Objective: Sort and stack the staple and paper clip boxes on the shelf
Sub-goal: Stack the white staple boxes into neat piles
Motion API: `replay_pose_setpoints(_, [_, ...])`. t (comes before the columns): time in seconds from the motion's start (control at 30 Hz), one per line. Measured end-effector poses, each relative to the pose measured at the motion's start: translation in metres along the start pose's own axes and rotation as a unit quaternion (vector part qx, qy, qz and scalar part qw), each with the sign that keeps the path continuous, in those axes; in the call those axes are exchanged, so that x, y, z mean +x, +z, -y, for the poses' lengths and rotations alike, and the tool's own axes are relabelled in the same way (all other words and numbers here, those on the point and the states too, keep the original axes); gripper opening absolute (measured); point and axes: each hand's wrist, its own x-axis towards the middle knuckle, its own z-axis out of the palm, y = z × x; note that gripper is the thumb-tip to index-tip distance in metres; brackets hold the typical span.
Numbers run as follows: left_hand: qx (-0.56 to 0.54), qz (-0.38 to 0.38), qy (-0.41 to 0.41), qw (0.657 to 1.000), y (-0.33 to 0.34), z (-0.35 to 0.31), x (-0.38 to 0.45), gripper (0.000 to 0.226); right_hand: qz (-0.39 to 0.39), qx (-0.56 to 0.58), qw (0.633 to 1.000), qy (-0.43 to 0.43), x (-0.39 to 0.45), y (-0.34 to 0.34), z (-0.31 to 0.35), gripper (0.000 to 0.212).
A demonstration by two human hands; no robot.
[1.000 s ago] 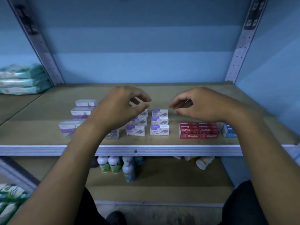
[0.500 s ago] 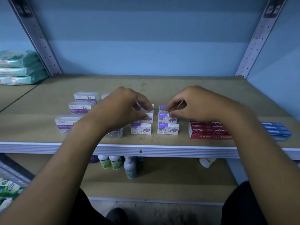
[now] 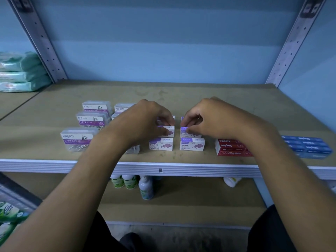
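Two hands are working the white staple boxes: your left hand (image 3: 145,122) is pinching the middle box (image 3: 168,131) of the left column, and your right hand (image 3: 209,119) is pinching its neighbour (image 3: 185,132) in the right column. Both sit just behind the front pair (image 3: 161,144), left of the red staples stack (image 3: 231,148). Keep squeezing the short sides evenly and lift straight up, so you are not dragging the front boxes. Paper clip boxes (image 3: 78,140) are crowding farther left, near your left wrist; blue staple boxes (image 3: 309,146) are lying right of the red stack.
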Motion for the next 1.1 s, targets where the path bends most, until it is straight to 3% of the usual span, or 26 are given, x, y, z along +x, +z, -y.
replay_pose_setpoints(0.43, [-0.022,-0.043,0.011,0.999,-0.008,-0.004,-0.014,0.023,-0.033,-0.019,0.999,-0.011,-0.010,-0.009,0.009,0.016])
replay_pose_setpoints(1.1, [-0.025,0.003,0.027,0.999,0.000,-0.005,-0.018,0.017,0.018,-0.042,0.999,-0.002,-0.019,-0.003,0.012,0.022])
